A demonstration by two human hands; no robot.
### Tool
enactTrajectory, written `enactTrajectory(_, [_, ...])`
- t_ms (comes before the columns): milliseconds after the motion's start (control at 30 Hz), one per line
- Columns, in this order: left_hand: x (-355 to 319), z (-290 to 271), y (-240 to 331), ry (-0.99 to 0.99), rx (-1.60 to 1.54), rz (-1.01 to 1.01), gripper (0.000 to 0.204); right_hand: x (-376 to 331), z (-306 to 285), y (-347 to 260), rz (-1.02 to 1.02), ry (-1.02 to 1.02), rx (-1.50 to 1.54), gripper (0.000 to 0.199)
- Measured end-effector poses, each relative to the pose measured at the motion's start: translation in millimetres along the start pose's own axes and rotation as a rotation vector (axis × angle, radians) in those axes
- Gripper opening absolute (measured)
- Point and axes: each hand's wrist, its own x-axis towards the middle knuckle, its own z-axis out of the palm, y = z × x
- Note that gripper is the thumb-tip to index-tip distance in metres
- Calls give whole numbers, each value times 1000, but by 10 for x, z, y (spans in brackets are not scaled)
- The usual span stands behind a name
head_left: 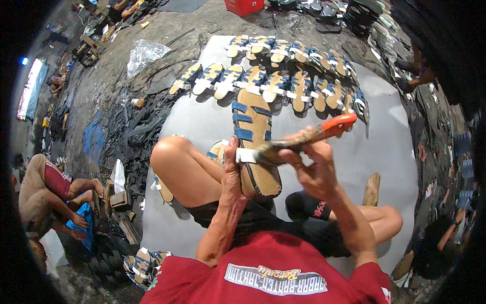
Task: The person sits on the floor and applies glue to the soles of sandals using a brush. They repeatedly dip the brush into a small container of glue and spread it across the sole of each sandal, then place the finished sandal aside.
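Observation:
My left hand (232, 172) is closed round the side of a sandal (251, 106), which I hold above my lap. The sandal has a tan footbed, blue straps with gaps between them and a white strip (246, 155) near my thumb. In my right hand (316, 169) is a hand tool (336, 125) with an orange-red end and a dark, worn body. Its dark end lies over the sandal beside the white strip. Whether it touches there I cannot tell. Its exact kind does not show clearly.
Rows of similar sandals (253, 76) stand on the grey sheet (379, 137) ahead. A wooden piece (372, 189) lies by my right knee. More sandals (143, 263) are at lower left. Dark scraps (147, 119) cover the floor; another person (55, 187) sits at left.

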Motion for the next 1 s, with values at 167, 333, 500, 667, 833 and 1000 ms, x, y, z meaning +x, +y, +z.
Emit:
enactTrajectory(167, [-19,-48,76,-27,122,43,66,7,-152,-48,74,77,119,20])
enactTrajectory(333, [-92,-89,-75,39,267,37,58,438,120,-273,-32,69,299,14])
enactTrajectory(500, [-151,15,105,26,81,4,67,80,-188,95,90,-32,-113,13])
enactTrajectory(667, [-130,-30,-44,-7,214,-39,64,343,167,-126,-116,18,119,22])
enactTrajectory(833, [-151,-57,113,59,214,27,62,161,24,131,-151,13,-241,26])
enactTrajectory(1000, [-112,-59,76,23,348,26,64,246,162,-11,-90,37,259,21])
